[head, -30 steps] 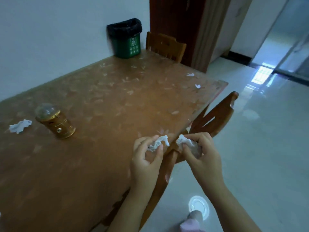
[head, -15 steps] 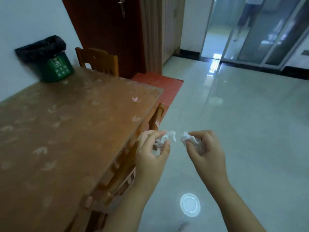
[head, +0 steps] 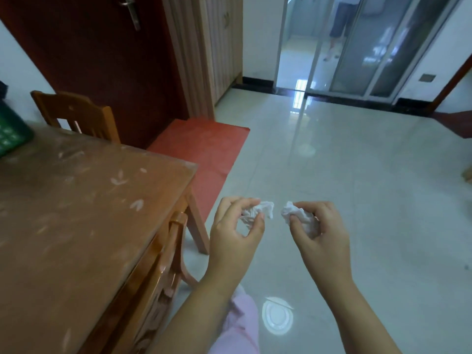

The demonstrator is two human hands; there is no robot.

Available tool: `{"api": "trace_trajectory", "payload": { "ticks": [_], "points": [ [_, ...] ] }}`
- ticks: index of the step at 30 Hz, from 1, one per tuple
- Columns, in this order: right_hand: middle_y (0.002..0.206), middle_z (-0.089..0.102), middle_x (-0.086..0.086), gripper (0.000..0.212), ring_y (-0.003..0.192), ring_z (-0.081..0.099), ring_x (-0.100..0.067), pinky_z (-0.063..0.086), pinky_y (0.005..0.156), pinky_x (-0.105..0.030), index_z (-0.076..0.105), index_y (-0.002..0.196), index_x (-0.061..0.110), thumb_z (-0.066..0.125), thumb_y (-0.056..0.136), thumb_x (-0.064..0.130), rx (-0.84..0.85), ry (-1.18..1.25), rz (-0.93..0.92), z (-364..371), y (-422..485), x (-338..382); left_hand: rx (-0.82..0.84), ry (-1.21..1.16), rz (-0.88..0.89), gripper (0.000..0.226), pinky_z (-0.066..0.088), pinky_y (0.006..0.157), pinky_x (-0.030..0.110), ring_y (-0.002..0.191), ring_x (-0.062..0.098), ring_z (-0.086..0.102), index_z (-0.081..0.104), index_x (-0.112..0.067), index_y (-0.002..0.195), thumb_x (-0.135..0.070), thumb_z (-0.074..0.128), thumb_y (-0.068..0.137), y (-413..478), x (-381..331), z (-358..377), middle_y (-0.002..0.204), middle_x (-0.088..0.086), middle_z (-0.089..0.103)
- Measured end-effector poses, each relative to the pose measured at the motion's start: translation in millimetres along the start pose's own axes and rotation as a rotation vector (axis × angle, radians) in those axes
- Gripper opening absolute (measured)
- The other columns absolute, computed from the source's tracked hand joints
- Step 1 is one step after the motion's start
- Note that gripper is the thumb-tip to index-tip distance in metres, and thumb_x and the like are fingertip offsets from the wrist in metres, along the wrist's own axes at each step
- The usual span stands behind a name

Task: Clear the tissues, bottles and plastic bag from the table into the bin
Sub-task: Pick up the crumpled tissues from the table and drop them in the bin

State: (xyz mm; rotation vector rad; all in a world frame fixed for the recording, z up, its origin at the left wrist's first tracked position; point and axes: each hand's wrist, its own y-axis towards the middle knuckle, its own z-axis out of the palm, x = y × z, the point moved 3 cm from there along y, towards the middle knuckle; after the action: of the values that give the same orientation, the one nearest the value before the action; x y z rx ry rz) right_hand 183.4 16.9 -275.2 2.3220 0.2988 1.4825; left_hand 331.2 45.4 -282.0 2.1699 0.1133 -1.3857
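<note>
My left hand (head: 236,231) pinches a crumpled white tissue (head: 258,213) between thumb and fingers, out over the floor just right of the table's corner. My right hand (head: 320,232) holds a second crumpled white tissue (head: 297,218) at the same height, a short gap from the first. The green bin (head: 11,129) with a black liner shows only as a sliver at the far left edge, standing on the wooden table (head: 76,213). No bottle or plastic bag is in view.
A wooden chair (head: 166,264) is tucked under the table's near side, another chair (head: 76,114) at its far end. A red mat (head: 204,146) lies before a dark door. Glossy tiled floor stretches to the right; a person stands behind glass doors (head: 339,24).
My view has swung right, away from the table; the bin has slid to the left edge and the jar and loose tissue are out of sight. Both hands keep their tissues, slightly farther apart.
</note>
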Motion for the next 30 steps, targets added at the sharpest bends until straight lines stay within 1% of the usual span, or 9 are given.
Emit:
{"api": "trace_trajectory", "payload": {
  "ticks": [4,8,11,14,17,20,24,27,30],
  "points": [
    [0.082,0.055,0.011,0.01,0.08,0.051,-0.002,0.036,0.065,-0.01,0.06,0.081,0.023,0.061,0.074,0.016,0.027,-0.018,-0.019,31.6,74.4,-18.7,-0.026,-0.026,-0.012,0.024,0.04,0.075,0.01,0.087,0.002,0.054,0.066,-0.015,0.094,-0.03,0.055,0.078,71.2,26.0,21.8,0.095,0.0,0.057],
    [0.081,0.055,0.01,0.006,0.079,0.051,-0.005,0.036,0.065,-0.01,0.062,0.081,0.02,0.062,0.076,0.016,0.087,-0.028,-0.045,70.3,161.3,-21.6,-0.096,-0.028,-0.014,0.019,0.039,0.075,0.008,0.088,0.0,0.054,0.064,-0.022,0.093,-0.028,0.056,0.078,155.0,49.5,32.7,0.097,-0.006,0.056],
    [0.08,0.055,0.009,0.005,0.076,0.051,-0.004,0.035,0.062,-0.009,0.062,0.081,0.018,0.061,0.077,0.02,0.116,-0.027,-0.089,103.6,220.7,-17.8,-0.139,-0.025,-0.018,0.023,0.037,0.074,0.005,0.088,-0.001,0.053,0.067,-0.016,0.093,-0.029,0.055,0.077,213.4,67.1,35.5,0.097,-0.007,0.055],
    [0.081,0.056,0.005,0.005,0.078,0.051,-0.006,0.034,0.064,-0.008,0.063,0.083,0.017,0.063,0.077,0.017,0.144,-0.019,-0.125,139.4,266.0,-19.9,-0.192,0.005,0.009,0.022,0.037,0.076,0.006,0.09,-0.001,0.053,0.067,-0.015,0.093,-0.028,0.056,0.079,260.3,85.4,33.5,0.097,-0.007,0.055],
    [0.084,0.057,0.004,0.01,0.081,0.052,-0.009,0.036,0.065,-0.01,0.064,0.084,0.017,0.068,0.08,0.009,0.207,0.014,-0.088,173.1,298.8,-30.3,-0.245,0.023,-0.007,0.02,0.037,0.076,0.005,0.09,-0.003,0.053,0.066,-0.016,0.093,-0.027,0.056,0.079,292.2,102.4,29.2,0.096,-0.003,0.056],
    [0.085,0.057,0.007,0.014,0.082,0.053,-0.009,0.036,0.066,-0.009,0.063,0.084,0.019,0.068,0.079,0.007,0.259,0.055,-0.089,204.9,332.5,-39.5,-0.291,0.06,-0.018,0.023,0.037,0.074,0.003,0.091,-0.004,0.053,0.067,-0.012,0.092,-0.026,0.056,0.078,322.6,122.1,28.6,0.095,0.001,0.057],
    [0.084,0.056,0.011,0.017,0.082,0.052,-0.005,0.035,0.067,-0.007,0.06,0.082,0.027,0.066,0.077,0.012,0.316,0.098,-0.144,249.3,387.2,-55.5,-0.368,0.136,-0.064,0.023,0.036,0.078,0.004,0.092,-0.004,0.053,0.067,-0.014,0.093,-0.028,0.055,0.078,372.6,154.6,35.9,0.096,-0.006,0.056],
    [0.083,0.057,0.011,0.02,0.08,0.053,-0.003,0.035,0.066,-0.006,0.058,0.08,0.033,0.064,0.076,0.015,0.339,0.144,-0.186,282.1,443.3,-67.6,-0.444,0.185,-0.051,0.022,0.036,0.08,0.005,0.093,-0.004,0.053,0.068,-0.013,0.092,-0.026,0.056,0.079,421.9,175.7,44.0,0.095,-0.008,0.056],
    [0.084,0.058,0.01,0.022,0.081,0.054,-0.005,0.035,0.066,-0.007,0.061,0.08,0.028,0.068,0.078,0.008,0.393,0.188,-0.212,313.7,503.9,-71.6,-0.493,0.217,-0.061,0.015,0.037,0.082,0.007,0.094,-0.002,0.055,0.065,-0.021,0.094,-0.023,0.059,0.08,478.0,188.3,51.4,0.097,-0.01,0.057]
  ]
}}
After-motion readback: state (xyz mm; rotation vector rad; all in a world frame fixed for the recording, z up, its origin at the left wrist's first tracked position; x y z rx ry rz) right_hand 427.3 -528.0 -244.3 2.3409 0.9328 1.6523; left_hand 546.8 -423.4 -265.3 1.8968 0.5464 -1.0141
